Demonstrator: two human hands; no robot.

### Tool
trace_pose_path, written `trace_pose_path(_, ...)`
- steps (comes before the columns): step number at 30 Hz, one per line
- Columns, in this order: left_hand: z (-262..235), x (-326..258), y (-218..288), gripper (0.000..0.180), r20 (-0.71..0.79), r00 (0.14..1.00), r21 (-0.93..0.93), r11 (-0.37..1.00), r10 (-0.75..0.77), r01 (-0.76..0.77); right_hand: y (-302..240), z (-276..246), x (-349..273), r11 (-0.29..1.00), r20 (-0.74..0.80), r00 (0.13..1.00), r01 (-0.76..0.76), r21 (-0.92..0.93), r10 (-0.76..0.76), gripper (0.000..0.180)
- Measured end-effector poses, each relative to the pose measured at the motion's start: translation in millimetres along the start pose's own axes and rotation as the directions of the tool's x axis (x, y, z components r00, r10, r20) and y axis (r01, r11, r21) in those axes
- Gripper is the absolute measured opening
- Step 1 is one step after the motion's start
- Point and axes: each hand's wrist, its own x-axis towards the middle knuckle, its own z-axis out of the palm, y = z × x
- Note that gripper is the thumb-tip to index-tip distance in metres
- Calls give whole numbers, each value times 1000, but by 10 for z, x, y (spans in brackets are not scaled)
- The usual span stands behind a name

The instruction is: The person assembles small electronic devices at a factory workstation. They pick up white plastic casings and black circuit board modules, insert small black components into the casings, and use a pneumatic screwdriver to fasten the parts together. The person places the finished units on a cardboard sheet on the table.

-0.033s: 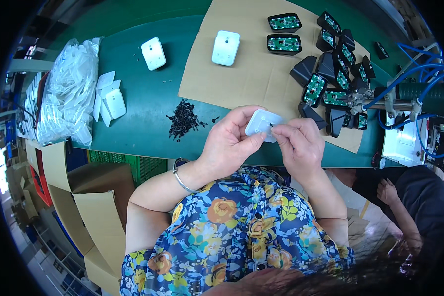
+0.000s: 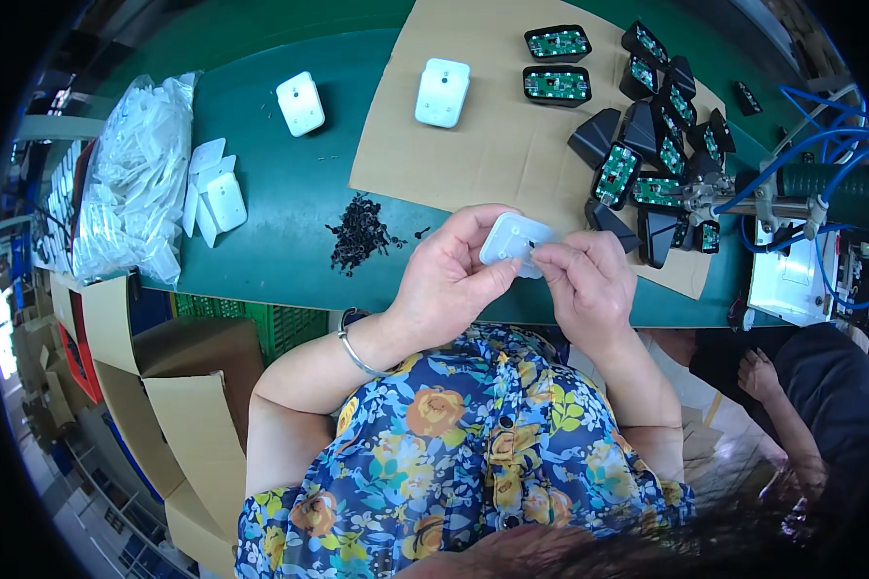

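Observation:
My left hand (image 2: 451, 275) grips a white, round-cornered plastic cover (image 2: 512, 234) by its edge, thumb on its face. The fingers of my right hand (image 2: 589, 285) are pinched over the cover's right side, on a small black piece (image 2: 533, 245) mostly hidden by the fingertips. Left of my hands, a heap of small black parts (image 2: 359, 234) lies on the green table, with one loose part (image 2: 422, 233) beside it. Two more white covers lie beyond: one on the cardboard sheet (image 2: 443, 94), the other on the green mat (image 2: 300, 104).
A clear bag of translucent pieces (image 2: 135, 183) lies at the left, beside loose white plates (image 2: 225, 202). Black housings with green circuit boards (image 2: 616, 176) crowd the right, near a metal fixture with blue hoses (image 2: 772, 183). An open carton (image 2: 198, 415) stands below left; another person's hand (image 2: 760, 374) shows at right.

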Motion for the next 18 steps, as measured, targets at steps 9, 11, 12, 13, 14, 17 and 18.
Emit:
trace_pose_path(9,-37,-11,-25,36,23,996,-33,996,-87,88,46,20,-48,999,5,999,46,4,-46,19)
trace_pose_path(11,-27,-17,-45,36,8,998,-5,998,-58,58,10,17,-38,999,21,999,28,-22,-27,19)
trace_pose_path(12,-20,-18,-48,35,1,999,9,999,-42,42,-10,14,-24,999,24,999,27,-34,-26,19)
trace_pose_path(13,-10,-14,-51,34,-14,999,32,998,-44,44,-25,3,-12,999,28,999,26,-47,-25,19)
trace_pose_path(14,0,-8,-50,32,-29,999,56,997,-45,47,-39,-18,1,999,39,999,38,-39,-36,19)
trace_pose_path(17,3,37,13,28,-35,997,226,971,-66,72,-61,-58,27,998,54,997,54,-21,-53,18)
trace_pose_path(18,4,48,31,26,-35,997,299,951,-75,82,-56,-67,22,999,52,998,48,-12,-48,18)
